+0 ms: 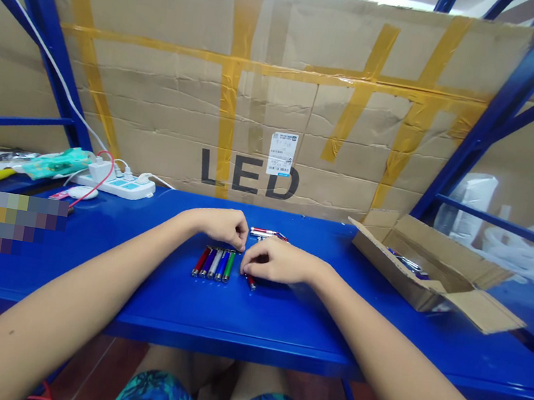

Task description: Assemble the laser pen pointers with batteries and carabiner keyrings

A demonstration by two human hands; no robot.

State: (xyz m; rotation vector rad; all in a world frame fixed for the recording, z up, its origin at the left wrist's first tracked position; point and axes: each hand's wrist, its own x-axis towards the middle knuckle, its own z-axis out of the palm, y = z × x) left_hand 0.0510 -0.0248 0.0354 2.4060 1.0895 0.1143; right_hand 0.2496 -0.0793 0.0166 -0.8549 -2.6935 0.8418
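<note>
Several small coloured pen-like sticks lie side by side in a row on the blue table: red, purple, silver, blue, green. My left hand rests curled just above the row, fingertips pinched near the green one. My right hand is curled to the right of the row, closed over a red stick whose end pokes out below the fingers. Two more sticks lie behind my hands.
An open cardboard box with more sticks inside sits at the right. A white power strip with plugs and cables lies at the back left, beside teal and yellow items. A taped cardboard sheet marked LED stands behind. Blue rack posts flank the table.
</note>
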